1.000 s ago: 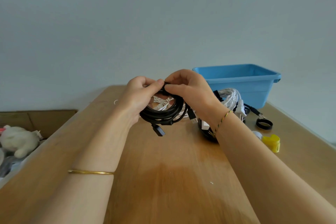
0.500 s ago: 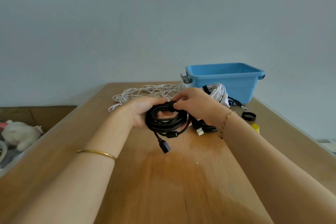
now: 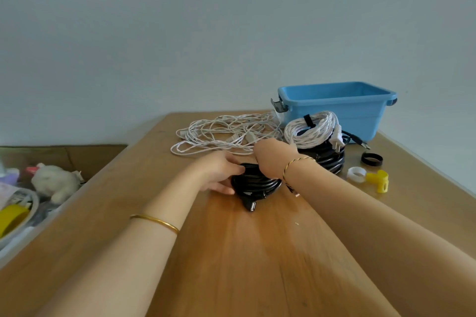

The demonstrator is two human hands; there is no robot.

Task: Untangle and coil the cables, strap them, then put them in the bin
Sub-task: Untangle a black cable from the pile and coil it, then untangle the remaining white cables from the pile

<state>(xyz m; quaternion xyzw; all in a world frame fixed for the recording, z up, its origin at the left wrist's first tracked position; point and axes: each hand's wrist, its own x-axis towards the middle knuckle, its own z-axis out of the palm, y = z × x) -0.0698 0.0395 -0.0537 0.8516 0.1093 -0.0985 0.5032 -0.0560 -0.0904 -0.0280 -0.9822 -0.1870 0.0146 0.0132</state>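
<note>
Head view: a loose white cable [image 3: 221, 134] sprawls beyond the fingers [image 3: 235, 168], with a strapped white coil [image 3: 311, 128] and a blue bin [image 3: 342, 108] to their right. Under them the black coil [image 3: 257, 184] lies flat on the worktop [image 3: 231, 252], its plug [image 3: 252, 205] pointing toward the person. The left hand [image 3: 219, 172] grips its rim; the right hand [image 3: 273, 157] covers it, fingers hidden, grip unclear.

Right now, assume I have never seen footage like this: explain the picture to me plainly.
There is no machine here, only a person's two bare hands, filmed by a camera worn on their head that looks forward and down. The left hand grips a black coiled cable lying on the wooden table. The right hand rests on that coil, its fingers hidden. Behind them lie a loose white cable tangle, a strapped white coil on top of another black coil, a blue bin and a black ring.
</note>
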